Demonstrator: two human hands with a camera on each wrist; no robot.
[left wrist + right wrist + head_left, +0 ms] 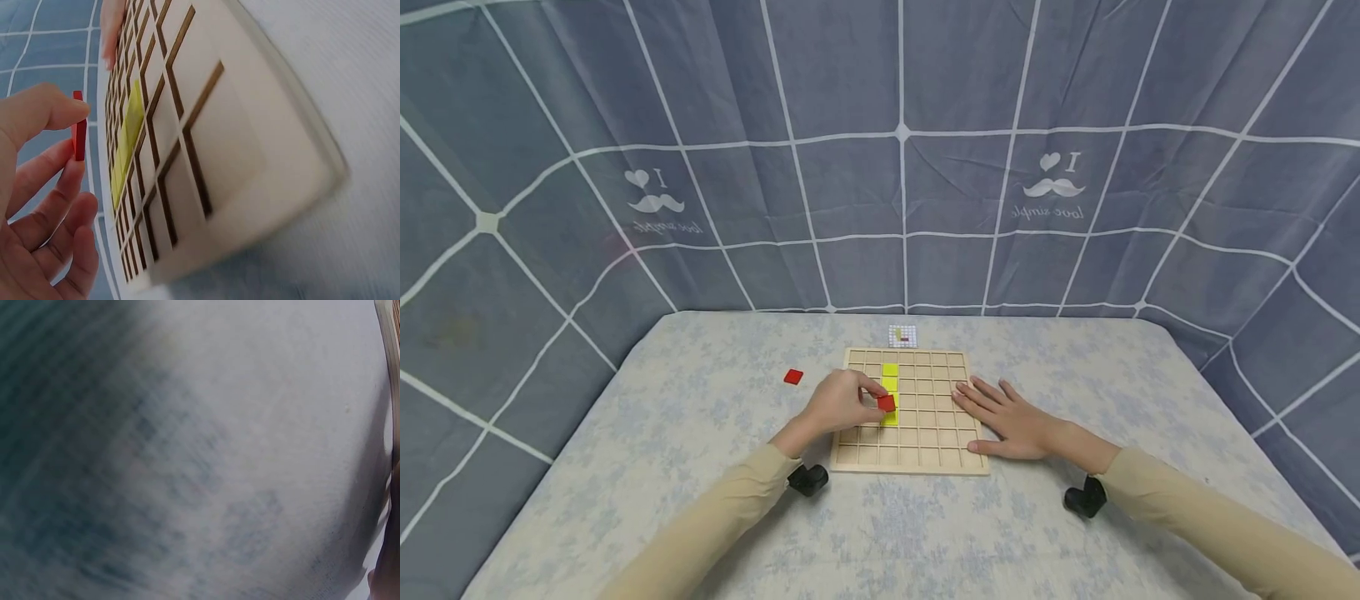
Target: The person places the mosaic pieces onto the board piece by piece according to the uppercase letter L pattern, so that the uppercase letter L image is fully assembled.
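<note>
A wooden grid board [932,446] lies flat on the table, with a column of yellow square tiles [890,370] set in its cells. Between thumb and fingers, my left hand [838,402] pinches a red square tile [886,403] above that column, partly covering the lower yellow ones. The left wrist view shows this red tile [79,128] edge-on, apart from the board [250,156]. My right hand [1011,421] rests with spread fingers on the board's right edge. In the right wrist view the hand is barely visible at the right border.
Another red tile [793,377] lies on the table left of the board. Behind the board is a small pattern card [902,337] with a grid. A pale patterned cloth [715,367] covers the table, and a grey-blue checked curtain [850,192] hangs behind it.
</note>
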